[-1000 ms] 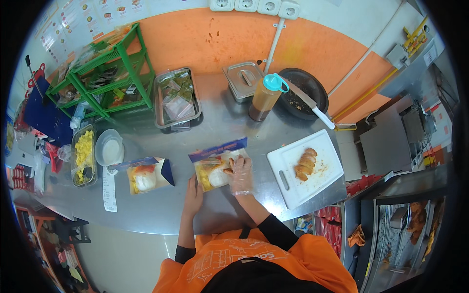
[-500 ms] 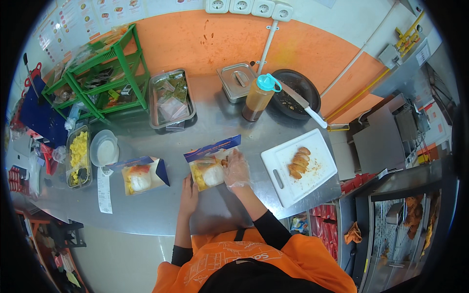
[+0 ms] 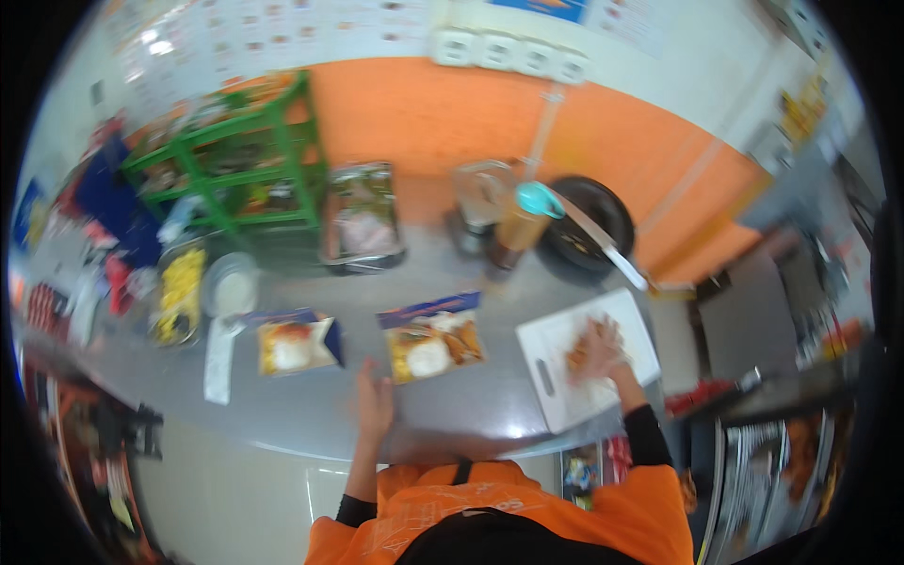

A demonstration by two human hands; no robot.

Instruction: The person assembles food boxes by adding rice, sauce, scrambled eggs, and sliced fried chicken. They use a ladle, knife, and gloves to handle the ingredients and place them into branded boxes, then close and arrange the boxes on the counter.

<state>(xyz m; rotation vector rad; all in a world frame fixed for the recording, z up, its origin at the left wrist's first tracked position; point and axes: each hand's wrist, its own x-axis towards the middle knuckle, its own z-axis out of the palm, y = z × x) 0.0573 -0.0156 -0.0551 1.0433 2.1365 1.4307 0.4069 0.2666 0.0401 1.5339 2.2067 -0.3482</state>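
Note:
My right hand (image 3: pixel 605 352), in a clear plastic glove, is over the browned sliced meat (image 3: pixel 579 354) on the white cutting board (image 3: pixel 551 400). Blur and the glove hide whether its fingers grip any slices. My left hand (image 3: pixel 375 403) is bare and blurred, fingers stretched out and holding nothing, at the near left of an open food box (image 3: pixel 429 313) with a blue flap. That box holds white rice (image 3: pixel 428 358), yellow pieces and browned meat slices. Further left stands a similar box (image 3: pixel 325 344) with rice, yellow food and something reddish.
Behind the boxes stand a steel tray (image 3: pixel 363 259) of packets, a sauce bottle (image 3: pixel 520 231) with a turquoise cap, a lidded steel container (image 3: pixel 480 179) and a black stone bowl (image 3: pixel 612 212) with a knife (image 3: pixel 598 235) across it. A green rack (image 3: pixel 235 141) and tub (image 3: pixel 231 287) are left.
My right hand has left the nearer box and moved right to the meat on the board. My left hand has let go of that box and drawn slightly back. The view has shifted and blurred.

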